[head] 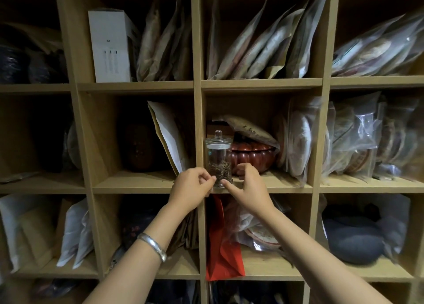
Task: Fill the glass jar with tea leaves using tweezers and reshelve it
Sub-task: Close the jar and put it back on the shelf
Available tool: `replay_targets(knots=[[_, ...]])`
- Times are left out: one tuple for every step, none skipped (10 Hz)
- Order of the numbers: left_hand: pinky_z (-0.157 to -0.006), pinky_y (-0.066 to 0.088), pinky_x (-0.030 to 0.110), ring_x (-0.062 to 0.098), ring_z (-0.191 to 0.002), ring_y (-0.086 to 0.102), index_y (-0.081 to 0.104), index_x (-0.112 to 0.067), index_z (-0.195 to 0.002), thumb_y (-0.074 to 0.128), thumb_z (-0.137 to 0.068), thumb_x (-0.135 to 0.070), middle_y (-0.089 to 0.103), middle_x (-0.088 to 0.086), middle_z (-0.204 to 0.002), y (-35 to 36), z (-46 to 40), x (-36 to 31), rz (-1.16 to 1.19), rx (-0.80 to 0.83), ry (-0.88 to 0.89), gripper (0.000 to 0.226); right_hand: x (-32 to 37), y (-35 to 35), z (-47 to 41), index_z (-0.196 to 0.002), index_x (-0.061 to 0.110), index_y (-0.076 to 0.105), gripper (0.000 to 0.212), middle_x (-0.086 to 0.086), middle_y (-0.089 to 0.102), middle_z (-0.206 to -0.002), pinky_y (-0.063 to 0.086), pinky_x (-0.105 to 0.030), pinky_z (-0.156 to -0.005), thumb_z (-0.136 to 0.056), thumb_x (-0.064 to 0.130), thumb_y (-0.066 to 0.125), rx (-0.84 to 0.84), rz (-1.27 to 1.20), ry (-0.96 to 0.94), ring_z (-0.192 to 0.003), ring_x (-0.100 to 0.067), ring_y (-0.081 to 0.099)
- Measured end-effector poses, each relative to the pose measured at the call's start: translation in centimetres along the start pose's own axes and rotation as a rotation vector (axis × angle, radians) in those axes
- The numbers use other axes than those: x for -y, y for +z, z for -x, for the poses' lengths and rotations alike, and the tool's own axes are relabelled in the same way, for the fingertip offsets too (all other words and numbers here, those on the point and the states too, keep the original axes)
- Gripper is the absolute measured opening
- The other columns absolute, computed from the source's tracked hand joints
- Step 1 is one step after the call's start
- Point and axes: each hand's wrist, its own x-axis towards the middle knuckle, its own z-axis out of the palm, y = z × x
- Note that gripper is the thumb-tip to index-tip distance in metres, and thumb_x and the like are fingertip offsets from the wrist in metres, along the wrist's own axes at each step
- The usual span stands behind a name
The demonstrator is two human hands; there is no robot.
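Observation:
The glass jar (219, 163) stands upright at the front edge of the middle shelf (286, 187), hard against the cubby's left wall. Its glass lid with a round knob is on, and dark tea leaves fill its lower half. My left hand (191, 188) pinches the jar's base from the left with thumb and forefinger. On the other side, my right hand (249, 186) has its thumb on the front of the base and its fingers curled round the right side. No tweezers are in view.
A red-brown pumpkin-shaped box (254, 154) sits right behind the jar, with a paper packet on top. Bagged tea cakes (300, 143) lean at the cubby's right. A tilted envelope (169, 136) fills the cubby to the left. A red bag (223, 246) hangs below.

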Motion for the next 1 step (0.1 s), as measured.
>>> replay_targets(knots=[[-0.063, 0.054, 0.028, 0.000, -0.060, 0.064, 0.066, -0.027, -0.078, 0.065, -0.088, -0.044, 0.070, -0.011, -0.064, -0.41, 1.47, 0.51, -0.239, 0.258, 0.055, 0.020, -0.64, -2.01, 1.17, -0.117, 0.015, 0.051, 0.042, -0.001, 0.052, -0.112, 0.046, -0.026, -0.083, -0.088, 0.045, 0.058, 0.032, 0.150, -0.093, -0.100, -0.014, 0.054]])
